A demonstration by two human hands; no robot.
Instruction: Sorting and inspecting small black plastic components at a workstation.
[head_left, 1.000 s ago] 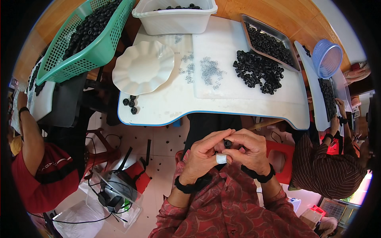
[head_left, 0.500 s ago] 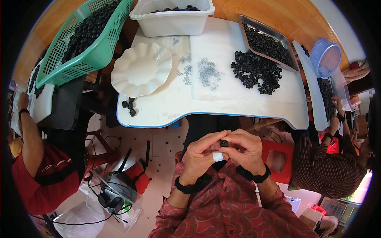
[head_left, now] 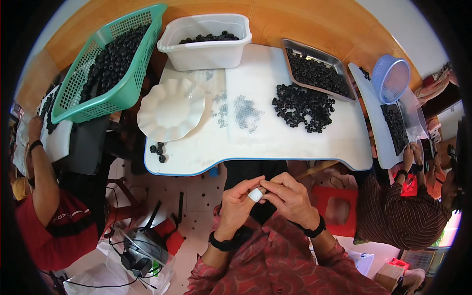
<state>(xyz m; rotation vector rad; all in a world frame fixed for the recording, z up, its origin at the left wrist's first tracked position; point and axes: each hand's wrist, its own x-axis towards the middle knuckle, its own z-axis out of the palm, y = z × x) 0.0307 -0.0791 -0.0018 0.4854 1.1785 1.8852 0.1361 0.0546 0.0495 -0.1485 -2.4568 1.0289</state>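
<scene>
My left hand (head_left: 237,204) and my right hand (head_left: 291,200) meet in front of my lap, below the table's near edge. Their fingertips and thumbs press together, both closed. Whatever lies between the fingers is hidden now; a small black cylindrical part with a hole showed there half a second ago. White tape (head_left: 255,195) wraps my left thumb. Dark bands circle both wrists. Beyond my hands, several small black parts (head_left: 302,108) lie heaped on the white table (head_left: 255,150). Small clear pieces (head_left: 246,114) are scattered left of that heap.
A metal tray (head_left: 350,93), a white tub (head_left: 206,56) and a green basket (head_left: 132,83) hold black parts. A scalloped white plate (head_left: 172,108) sits at left beside a few loose parts (head_left: 160,151). People sit at both sides. A red stool (head_left: 339,211) stands at right.
My hands have shifted slightly left and down in the picture, and the small black part between them has gone out of sight. The view has tilted, moving the table lower.
</scene>
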